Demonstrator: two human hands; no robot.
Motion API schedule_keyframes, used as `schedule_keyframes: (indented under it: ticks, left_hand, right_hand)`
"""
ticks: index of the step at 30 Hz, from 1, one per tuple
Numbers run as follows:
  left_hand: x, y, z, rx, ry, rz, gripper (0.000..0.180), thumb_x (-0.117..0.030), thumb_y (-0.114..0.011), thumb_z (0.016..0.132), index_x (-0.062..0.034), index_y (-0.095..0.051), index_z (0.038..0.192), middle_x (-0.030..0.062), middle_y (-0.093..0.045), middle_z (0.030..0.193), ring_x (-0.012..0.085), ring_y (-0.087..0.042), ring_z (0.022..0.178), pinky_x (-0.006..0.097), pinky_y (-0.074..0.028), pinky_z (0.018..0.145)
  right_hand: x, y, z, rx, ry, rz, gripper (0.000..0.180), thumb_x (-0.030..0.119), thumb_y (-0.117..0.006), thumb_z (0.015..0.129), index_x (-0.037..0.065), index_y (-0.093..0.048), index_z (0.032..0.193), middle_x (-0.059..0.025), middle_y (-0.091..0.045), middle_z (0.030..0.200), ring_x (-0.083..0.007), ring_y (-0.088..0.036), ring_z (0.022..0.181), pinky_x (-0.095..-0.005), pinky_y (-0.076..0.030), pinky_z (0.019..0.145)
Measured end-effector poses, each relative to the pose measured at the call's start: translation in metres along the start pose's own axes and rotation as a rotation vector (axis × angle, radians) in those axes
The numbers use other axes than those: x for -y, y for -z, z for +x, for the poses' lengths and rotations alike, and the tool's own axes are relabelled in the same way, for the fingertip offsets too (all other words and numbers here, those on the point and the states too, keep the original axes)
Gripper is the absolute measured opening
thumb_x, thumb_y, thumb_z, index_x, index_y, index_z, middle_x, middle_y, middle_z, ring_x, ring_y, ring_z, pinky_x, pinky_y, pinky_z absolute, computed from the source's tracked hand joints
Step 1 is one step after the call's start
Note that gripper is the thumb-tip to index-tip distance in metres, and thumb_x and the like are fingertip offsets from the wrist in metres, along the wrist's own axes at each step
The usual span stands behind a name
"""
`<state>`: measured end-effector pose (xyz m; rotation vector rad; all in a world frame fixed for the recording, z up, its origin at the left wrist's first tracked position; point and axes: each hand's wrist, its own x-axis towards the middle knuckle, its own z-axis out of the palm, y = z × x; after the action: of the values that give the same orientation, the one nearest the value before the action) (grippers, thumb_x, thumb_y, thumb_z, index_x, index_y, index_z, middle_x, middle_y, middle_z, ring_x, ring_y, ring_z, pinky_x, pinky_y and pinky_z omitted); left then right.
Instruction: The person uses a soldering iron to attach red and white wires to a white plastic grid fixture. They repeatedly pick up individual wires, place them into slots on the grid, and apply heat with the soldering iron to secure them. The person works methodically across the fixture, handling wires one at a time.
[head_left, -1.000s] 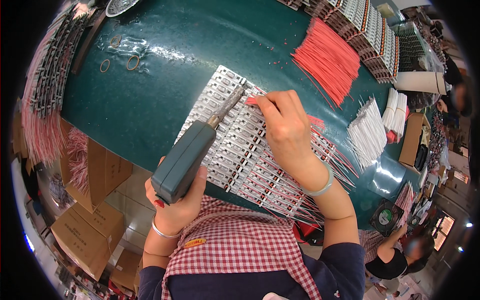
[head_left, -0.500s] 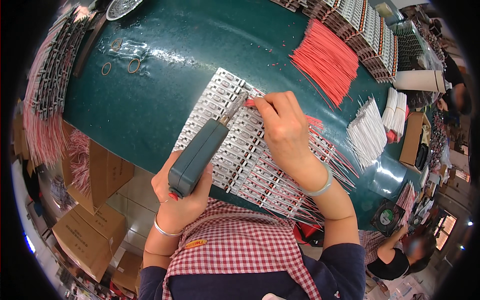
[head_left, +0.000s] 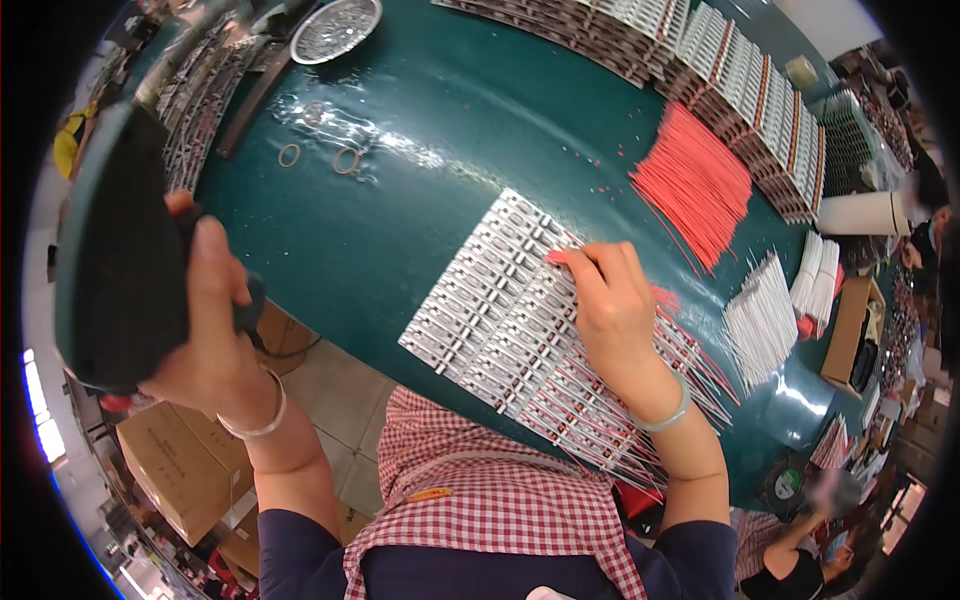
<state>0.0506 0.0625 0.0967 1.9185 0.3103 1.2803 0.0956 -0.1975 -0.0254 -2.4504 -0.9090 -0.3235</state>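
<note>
Two hands, unequally near: the right hand (head_left: 615, 300) is over the far edge of the pale grey, rectangular, ribbed panel (head_left: 480, 300) on the glossy green table (head_left: 330, 235); the left hand (head_left: 215, 320) is well apart, leftward.
The panel's long axis slants upper left to lower right, red and white wires (head_left: 695, 370) trailing rightward; right pinches a small red strip (head_left: 557, 257), left grips a bulky dark-green tool (head_left: 125, 250).

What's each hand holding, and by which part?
The left hand grips a dark green tool by its handle; the right hand pinches red wires near one end.
</note>
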Motion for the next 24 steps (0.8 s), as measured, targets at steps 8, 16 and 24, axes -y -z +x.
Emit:
schedule_keyframes:
  ticks: [8, 16, 24]
  left_hand:
    - [0.129, -0.032, 0.049, 0.206, 0.378, 0.141, 0.017, -0.007, -0.076, 0.082, 0.0035, -0.070, 0.094, 0.0037, -0.066, 0.072, 0.0074, -0.056, 0.055, 0.020, -0.039, 0.048]
    - [0.017, 0.018, -0.060, 0.384, 0.697, -0.276, 0.047, 0.004, -0.071, 0.079, 0.0027, -0.056, 0.123, 0.0113, -0.068, 0.098, 0.0079, -0.053, 0.054, 0.020, -0.042, 0.043]
    - [0.002, 0.025, -0.132, 0.680, 0.517, -0.070, 0.024, -0.003, -0.079, 0.076, 0.0025, -0.070, 0.098, 0.0073, -0.071, 0.086, 0.0134, -0.066, 0.073, 0.026, -0.052, 0.066]
  right_hand:
    - [0.001, 0.000, 0.001, -0.012, 0.029, -0.002, 0.030, -0.004, -0.062, 0.068, -0.005, -0.064, 0.099, -0.0130, -0.058, 0.093, -0.0281, -0.056, 0.084, -0.0361, -0.049, 0.070]
    - [-0.004, -0.002, -0.003, -0.053, 0.051, -0.003, 0.030, -0.003, -0.063, 0.069, -0.005, -0.064, 0.098, -0.0119, -0.058, 0.092, -0.0268, -0.055, 0.082, -0.0354, -0.049, 0.068]
    - [-0.006, -0.002, -0.003, -0.033, 0.039, -0.022, 0.026, -0.003, -0.063, 0.070, -0.004, -0.063, 0.096, -0.0115, -0.057, 0.091, -0.0263, -0.055, 0.083, -0.0352, -0.049, 0.069]
